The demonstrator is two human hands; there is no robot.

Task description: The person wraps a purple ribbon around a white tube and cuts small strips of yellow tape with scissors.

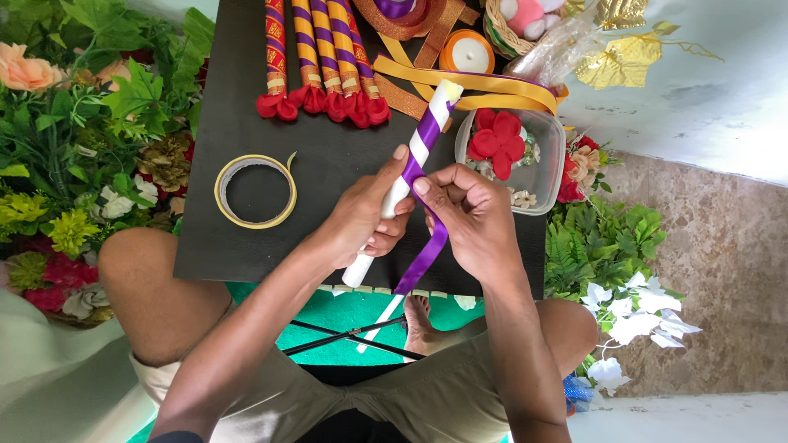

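head view: white stick (400, 190) seemingly between left hand (361, 217), right hand (469, 220)

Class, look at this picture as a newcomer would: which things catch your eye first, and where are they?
At the centre, the left hand holds a white stick while the right hand winds purple ribbon round it. Above lie finished red-tipped sticks; a tape roll lies to the left on the black board.

We take the round roll of yellow tape (255, 190) on the black board (213, 246) as our landmark. Around it the board lies bare, so we could pass on every side. Above and right of it, red-tipped, ribbon-wrapped sticks (322, 57) block the way. Further right, the clear plastic box of red flowers (506, 160) stands close. Left of it, artificial green foliage (90, 123) crowds the board's edge.
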